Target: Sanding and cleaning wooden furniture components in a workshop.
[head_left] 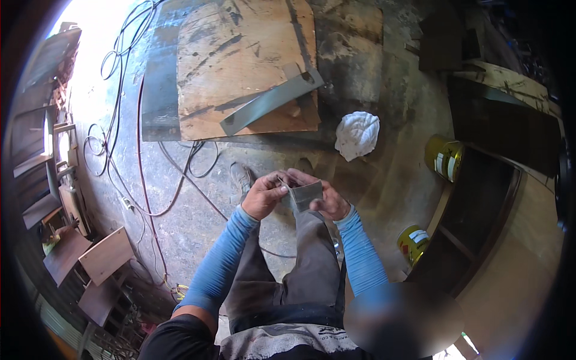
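Below the big wooden board (249, 51), the left hand (264, 195) pinches the left edge of a small grey folded sheet (306, 196). The sheet sits between the hands, looking a bit longer side to side; neither hand is nearer. The right hand (332, 202) holds its right edge. Farther below the board, the shirt (288, 339) has printed words. Right of the board, the upper yellow can (444, 157) and lower yellow can (414, 243) have labels too small to read.

Held sheet (308, 196) matt; board (240, 66) stained wood; rag (357, 135) wrinkled cloth.
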